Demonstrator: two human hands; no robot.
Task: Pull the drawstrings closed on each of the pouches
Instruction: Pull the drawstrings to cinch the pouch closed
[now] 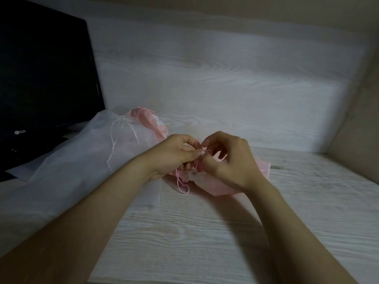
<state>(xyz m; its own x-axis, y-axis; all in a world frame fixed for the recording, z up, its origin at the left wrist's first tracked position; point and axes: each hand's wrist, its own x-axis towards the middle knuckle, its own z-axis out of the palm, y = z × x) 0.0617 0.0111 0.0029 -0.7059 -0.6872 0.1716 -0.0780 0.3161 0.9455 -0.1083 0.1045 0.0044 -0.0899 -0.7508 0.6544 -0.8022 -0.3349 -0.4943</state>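
Both pinching pink drawstring (177, 178): left hand (174, 155), right hand (230, 160), over pink pouch (217, 186); pale woodgrain desk (205, 232), black monitor (45, 68) left.

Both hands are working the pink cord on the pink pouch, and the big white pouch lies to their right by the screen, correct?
Not quite. The head view shows the white pouch to their left by the screen. The left hand and right hand do work the pink cord on the pink pouch.
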